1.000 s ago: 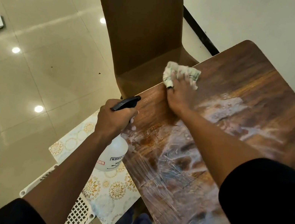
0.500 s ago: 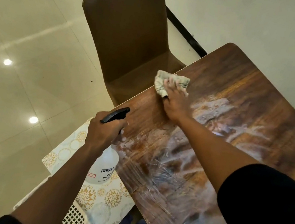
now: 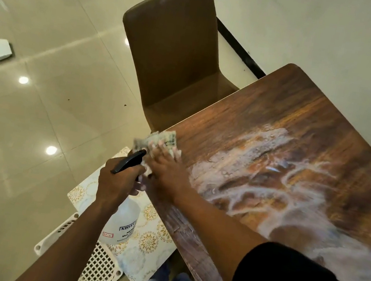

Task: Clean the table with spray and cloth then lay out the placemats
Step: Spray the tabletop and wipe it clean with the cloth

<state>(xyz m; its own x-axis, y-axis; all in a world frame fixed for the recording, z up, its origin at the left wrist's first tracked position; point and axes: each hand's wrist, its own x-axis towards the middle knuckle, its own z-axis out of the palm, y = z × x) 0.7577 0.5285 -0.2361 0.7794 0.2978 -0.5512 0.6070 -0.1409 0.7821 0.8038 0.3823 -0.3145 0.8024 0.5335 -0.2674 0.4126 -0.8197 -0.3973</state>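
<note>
Now right hand flat on cloth, dragged back to table edge, left hand gripping spray bottle

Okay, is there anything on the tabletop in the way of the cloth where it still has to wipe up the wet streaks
Nothing visible. The right hand presses the cloth at the table edge beside the chair, and the streaked surface ahead carries no objects. The spray bottle, held by the left hand, hangs off the table's side.
</note>
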